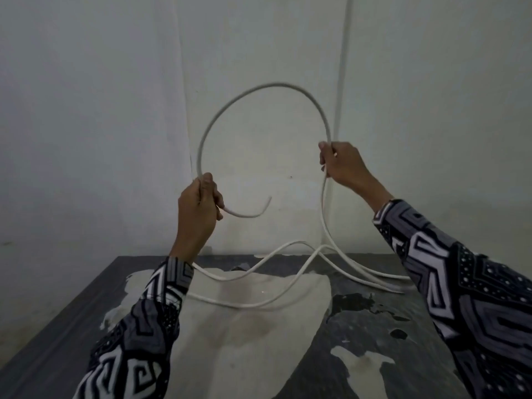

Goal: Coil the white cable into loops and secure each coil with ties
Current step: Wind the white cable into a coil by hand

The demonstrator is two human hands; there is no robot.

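Note:
The white cable (267,86) arches in one big loop in the air between my hands. My left hand (198,208) is closed around it near its free end, which curls out to the right of the fist. My right hand (341,164), higher and to the right, grips the other side of the arch. Below the right hand the cable drops to the table and lies there in loose slack curves that cross each other. No ties are visible.
A dark table (63,326) with large worn pale patches fills the lower frame; its far edge meets a plain pale wall (100,125). A thin vertical conduit (344,67) runs down the wall behind the loop.

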